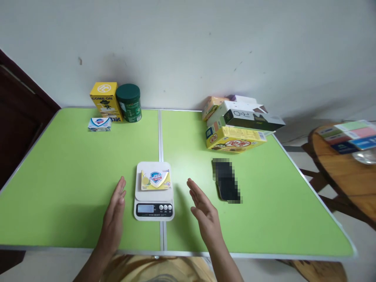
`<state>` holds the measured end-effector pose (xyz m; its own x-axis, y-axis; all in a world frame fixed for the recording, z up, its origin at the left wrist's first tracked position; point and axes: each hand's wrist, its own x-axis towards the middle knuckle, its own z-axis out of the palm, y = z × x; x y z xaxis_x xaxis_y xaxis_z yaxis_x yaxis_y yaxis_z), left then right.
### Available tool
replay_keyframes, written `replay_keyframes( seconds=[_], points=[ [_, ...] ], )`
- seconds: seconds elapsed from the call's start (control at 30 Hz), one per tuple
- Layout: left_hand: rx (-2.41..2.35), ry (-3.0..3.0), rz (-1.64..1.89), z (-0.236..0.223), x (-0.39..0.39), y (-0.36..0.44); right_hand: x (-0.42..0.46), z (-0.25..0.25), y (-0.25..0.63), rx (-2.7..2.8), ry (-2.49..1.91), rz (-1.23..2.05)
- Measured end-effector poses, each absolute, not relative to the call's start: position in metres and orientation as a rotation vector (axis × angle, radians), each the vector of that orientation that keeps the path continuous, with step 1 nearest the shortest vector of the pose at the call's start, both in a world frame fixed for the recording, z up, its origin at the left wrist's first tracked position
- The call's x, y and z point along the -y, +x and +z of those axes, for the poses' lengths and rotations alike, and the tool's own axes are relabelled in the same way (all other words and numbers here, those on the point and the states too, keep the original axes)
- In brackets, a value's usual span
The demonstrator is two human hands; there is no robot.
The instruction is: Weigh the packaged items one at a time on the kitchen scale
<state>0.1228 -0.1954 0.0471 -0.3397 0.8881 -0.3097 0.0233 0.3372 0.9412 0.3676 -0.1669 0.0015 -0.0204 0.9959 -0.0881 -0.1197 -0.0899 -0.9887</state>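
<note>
A white digital kitchen scale rests on the green table, across its middle seam. On the scale's platform lies a yellow-and-white Safeguard soap box. My left hand is held upright to the left of the scale, fingers stretched out and holding nothing. To the scale's right, my right hand has its palm turned inward, thumb and fingers extended, with nothing in it. Neither hand touches the scale or the soap box. The scale's small display is lit, but I cannot read it.
At the back left stand a yellow box, a dark green canister and a blue-and-white soap box. Several cartons, including a yellow box, lie at the back right. A phone lies right of my right hand. A wooden stool is beyond the table.
</note>
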Motion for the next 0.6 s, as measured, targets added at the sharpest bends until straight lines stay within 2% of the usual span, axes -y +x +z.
replay_keyframes(
  seconds=[0.6],
  points=[
    [-1.542,0.819,1.174,0.052,0.19,0.13,0.159,0.012,0.355,1.134,-1.181,1.376]
  ],
)
